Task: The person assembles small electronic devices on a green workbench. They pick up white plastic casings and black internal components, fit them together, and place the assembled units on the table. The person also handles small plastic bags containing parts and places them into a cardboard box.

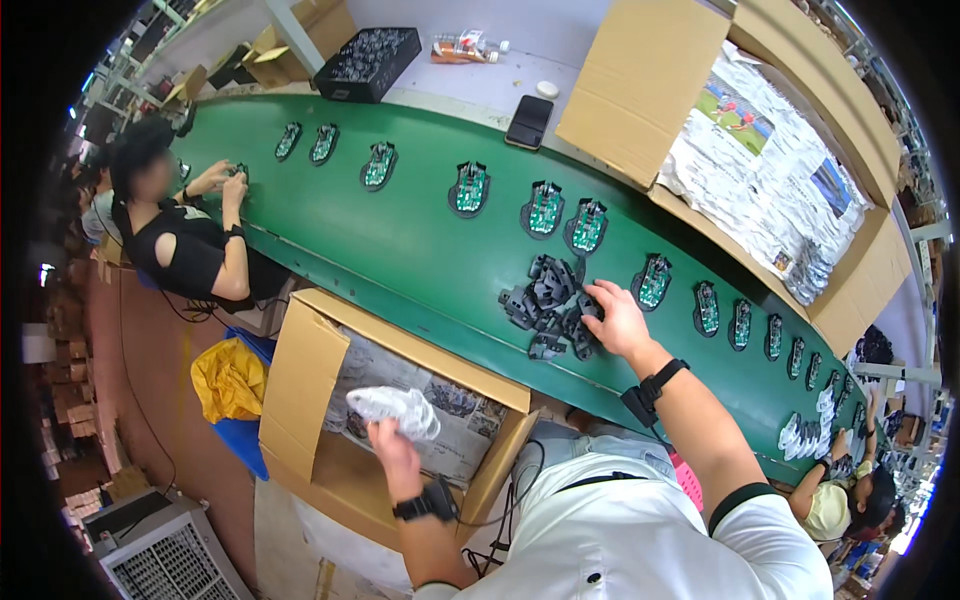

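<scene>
My left hand [396,462] is closed on a white, crumpled plastic-wrapped piece [394,408], held above an open cardboard box [425,372] lined with newspaper. On the green conveyor belt [420,265] lies a loose pile of black plastic parts [552,290]. My right hand [618,322] rests at the right side of this pile, thumb and fingers apart around its edge; no part is clearly gripped. Just beyond the pile sit computer mouse bases with green circuit boards, among them one mouse base [586,228] and, right of my hand, another base [653,282].
More mouse bases line the belt both ways. At the far right stands a big carton [640,90] holding white wrapped pieces. A phone [528,122], a bottle [468,48] and a black tray [368,64] lie behind the belt. Co-workers sit at left [185,235] and right [845,492].
</scene>
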The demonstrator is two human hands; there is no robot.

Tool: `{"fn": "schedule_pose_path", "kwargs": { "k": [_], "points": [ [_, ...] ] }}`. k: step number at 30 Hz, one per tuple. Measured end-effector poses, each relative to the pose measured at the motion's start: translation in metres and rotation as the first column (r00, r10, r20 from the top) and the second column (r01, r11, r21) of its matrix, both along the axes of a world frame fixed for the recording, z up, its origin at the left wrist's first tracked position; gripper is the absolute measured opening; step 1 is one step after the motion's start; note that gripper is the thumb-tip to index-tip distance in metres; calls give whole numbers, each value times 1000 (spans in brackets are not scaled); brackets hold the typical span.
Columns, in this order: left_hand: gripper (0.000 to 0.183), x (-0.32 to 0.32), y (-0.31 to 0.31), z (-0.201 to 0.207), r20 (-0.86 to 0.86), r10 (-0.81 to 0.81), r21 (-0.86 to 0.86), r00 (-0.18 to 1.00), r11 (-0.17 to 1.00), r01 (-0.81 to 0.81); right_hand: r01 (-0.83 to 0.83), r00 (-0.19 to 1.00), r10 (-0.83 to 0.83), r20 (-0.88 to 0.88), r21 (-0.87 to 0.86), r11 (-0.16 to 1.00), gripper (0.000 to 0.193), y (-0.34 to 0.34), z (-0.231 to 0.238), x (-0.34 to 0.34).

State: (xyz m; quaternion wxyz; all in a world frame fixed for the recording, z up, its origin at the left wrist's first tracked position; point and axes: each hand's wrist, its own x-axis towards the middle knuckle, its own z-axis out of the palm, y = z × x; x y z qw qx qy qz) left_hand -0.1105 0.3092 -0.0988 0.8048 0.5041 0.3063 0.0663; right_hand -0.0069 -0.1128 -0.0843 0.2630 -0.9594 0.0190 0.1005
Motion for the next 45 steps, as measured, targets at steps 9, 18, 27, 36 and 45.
{"fn": "schedule_pose_path", "kwargs": {
  "k": [9,18,27,36,45],
  "points": [
    [67,162,-111,123,-247,-224,886,943,-445,126,63,924,-115,365,151,987,48,-26,22,-33],
    [71,209,-176,41,-429,-1,542,903,-801,257,68,964,-33,264,-121,990,69,-112,-20,-176],
    [64,177,-115,54,-241,-267,953,933,-246,176,62,944,-58,324,-1,998,72,-118,-32,-179],
    [80,165,-148,0,-266,-561,897,784,-442,-12,199,940,-191,283,2,980,71,-113,-25,-181],
    [104,187,-119,-7,-282,-386,949,878,21,314,342,895,-320,311,-18,940,71,-96,-29,-179]
  ]
}}
